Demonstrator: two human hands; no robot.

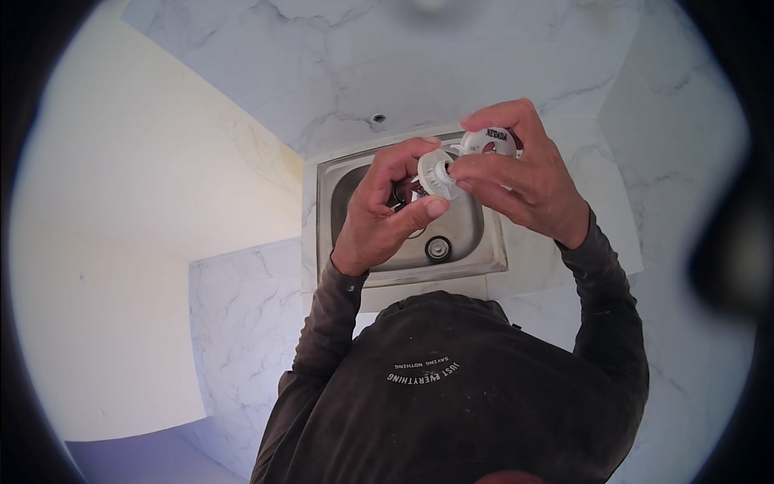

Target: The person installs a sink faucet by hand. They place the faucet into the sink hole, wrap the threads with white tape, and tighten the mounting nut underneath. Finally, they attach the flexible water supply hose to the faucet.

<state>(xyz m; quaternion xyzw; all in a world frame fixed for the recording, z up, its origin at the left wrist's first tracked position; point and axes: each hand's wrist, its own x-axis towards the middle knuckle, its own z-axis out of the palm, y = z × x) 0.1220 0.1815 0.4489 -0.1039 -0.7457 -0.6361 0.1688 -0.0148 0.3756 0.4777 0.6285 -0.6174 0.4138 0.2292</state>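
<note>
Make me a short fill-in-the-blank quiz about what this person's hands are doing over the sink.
1. Both hands hold small plastic parts coloured ____.
2. The left hand and right hand are raised above a steel ____.
3. The drain of the sink is shaped ____.
4. The wall behind looks like ____.

Missing words: white; sink; round; marble

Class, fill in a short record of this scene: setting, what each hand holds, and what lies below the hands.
Setting: marble-patterned counter and wall, cream wall at left
Left hand: fingers pinch a small white ribbed plastic fitting
Right hand: holds a white plastic ring, fingers also on the fitting
Below hands: steel sink with round drain
Clothing: dark long-sleeved shirt
</note>
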